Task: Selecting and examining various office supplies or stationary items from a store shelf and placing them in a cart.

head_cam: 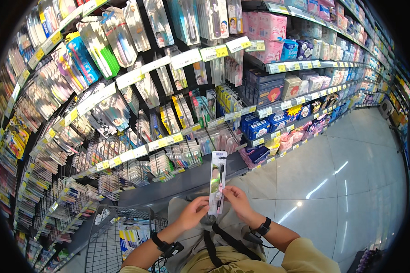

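A blister-packed toothbrush (217, 181), with a dark head and a pink part on its handle, is held upright over my lap. My left hand (193, 212) pinches the lower left edge of the package. At its right edge, the fingers of my right hand (238, 202) grip the card. A wire shopping basket (100, 235) stands at my left side, partly hidden by my left forearm. Inside the basket lie several packaged toothbrushes (133, 235) with blue, yellow and white cards.
Shelves of hanging toothbrush packs (150, 87) rise in front and curve away left, fronted by price tags (186, 58). Rightward, shelves hold boxed and bagged sanitary products (268, 90). A dark shelf base (177, 184) runs just beyond my knees. The tiled floor (304, 201) stretches along the right side.
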The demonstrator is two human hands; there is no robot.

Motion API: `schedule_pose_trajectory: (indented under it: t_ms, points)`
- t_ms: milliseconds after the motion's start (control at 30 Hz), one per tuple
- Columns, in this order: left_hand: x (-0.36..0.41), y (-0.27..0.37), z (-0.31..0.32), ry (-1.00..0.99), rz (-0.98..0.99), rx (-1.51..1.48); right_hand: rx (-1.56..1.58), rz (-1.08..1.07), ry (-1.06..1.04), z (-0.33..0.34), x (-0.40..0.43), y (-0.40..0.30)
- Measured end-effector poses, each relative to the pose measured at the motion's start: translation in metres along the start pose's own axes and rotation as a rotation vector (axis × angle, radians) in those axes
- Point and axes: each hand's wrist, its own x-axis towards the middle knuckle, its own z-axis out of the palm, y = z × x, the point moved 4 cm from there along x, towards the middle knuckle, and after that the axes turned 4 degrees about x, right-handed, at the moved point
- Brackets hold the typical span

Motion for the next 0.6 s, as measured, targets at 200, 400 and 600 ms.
schedule_pose_trajectory:
  t_ms: [200,400,600]
  points:
    - [0.076,-0.022,0.005,0.137,-0.063,-0.029,0.094,0.134,0.077,-0.037,0.081,0.021]
    - [0.175,-0.051,0.006,0.583,0.094,0.249,0.044,-0.030,0.176,-0.062,0.161,0.018]
    - [0.249,-0.064,-0.004,0.613,0.112,0.106,-0.036,-0.070,0.214,-0.087,0.225,-0.003]
